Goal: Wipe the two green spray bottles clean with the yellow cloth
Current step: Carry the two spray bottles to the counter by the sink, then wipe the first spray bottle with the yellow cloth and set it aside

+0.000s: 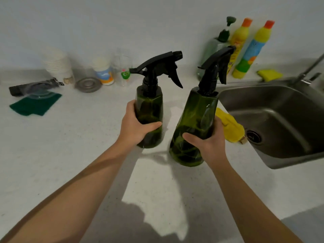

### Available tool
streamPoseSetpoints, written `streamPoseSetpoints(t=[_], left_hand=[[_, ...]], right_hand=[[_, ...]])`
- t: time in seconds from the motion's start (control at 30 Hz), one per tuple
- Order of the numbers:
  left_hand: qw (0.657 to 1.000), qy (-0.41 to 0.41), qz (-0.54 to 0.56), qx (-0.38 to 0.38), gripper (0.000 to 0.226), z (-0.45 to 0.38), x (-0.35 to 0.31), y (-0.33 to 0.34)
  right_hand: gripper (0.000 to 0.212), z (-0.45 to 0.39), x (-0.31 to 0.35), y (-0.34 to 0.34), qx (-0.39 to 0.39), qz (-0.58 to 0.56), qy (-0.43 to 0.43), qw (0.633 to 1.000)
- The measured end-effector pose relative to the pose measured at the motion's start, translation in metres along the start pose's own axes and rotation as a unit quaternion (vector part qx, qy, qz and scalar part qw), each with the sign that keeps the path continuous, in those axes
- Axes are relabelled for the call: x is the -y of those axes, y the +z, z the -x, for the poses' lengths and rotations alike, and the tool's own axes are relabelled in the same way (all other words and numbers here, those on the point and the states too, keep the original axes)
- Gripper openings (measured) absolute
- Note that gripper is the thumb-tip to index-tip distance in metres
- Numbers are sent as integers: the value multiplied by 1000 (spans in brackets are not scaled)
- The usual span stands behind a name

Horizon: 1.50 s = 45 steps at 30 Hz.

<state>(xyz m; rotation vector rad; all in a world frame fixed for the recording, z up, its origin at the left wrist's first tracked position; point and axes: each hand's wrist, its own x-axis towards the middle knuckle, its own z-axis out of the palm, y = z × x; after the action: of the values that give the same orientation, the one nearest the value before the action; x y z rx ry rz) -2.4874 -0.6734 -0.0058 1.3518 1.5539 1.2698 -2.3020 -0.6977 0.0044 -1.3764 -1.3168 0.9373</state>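
The left hand (pixel 135 126) is gripping the upright left green spray bottle (pixel 149 118); the right hand (pixel 209 142) is gripping the tilted right green spray bottle (pixel 192 127). The yellow cloth (pixel 229 127) is lying just right of it, nearer the right hand.

This is a kitchen, most likely in a home. A pale speckled counter (pixel 70 155) runs along a plain white wall (pixel 122 23), and a steel sink (pixel 280 109) with a drain (pixel 253 136) and a tap (pixel 308 71) is set into its right end. At the back edge by the sink stand two yellow detergent bottles (pixel 252 50) and a pump bottle (pixel 215 48), with a sponge (pixel 269 74) beside them. Toward the back left corner sit stacked paper cups (pixel 58 64), a clear glass (pixel 122 67), a metal lid (pixel 87 84) and a green scouring pad (pixel 35 105).
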Motion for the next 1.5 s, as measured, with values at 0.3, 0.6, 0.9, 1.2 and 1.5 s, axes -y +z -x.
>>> streamPoseSetpoints(t=[0.3,0.6,0.9,1.2,1.5], left_hand=[[979,98,-42,-177,91,64,-13,25],[990,-26,107,92,93,65,-62,125],[984,-94,154,-8,77,43,-59,158],[985,-133,97,-48,78,28,-46,153],[987,-121,95,-57,82,37,-48,155]], right_hand=[[69,-17,-11,-35,95,-74,-22,993],[52,-38,-16,-88,235,-172,-25,956],[18,-85,-44,-117,253,-76,-65,962],[63,-159,-117,-109,263,443,-182,837],[21,-136,-108,-111,219,317,-204,900]])
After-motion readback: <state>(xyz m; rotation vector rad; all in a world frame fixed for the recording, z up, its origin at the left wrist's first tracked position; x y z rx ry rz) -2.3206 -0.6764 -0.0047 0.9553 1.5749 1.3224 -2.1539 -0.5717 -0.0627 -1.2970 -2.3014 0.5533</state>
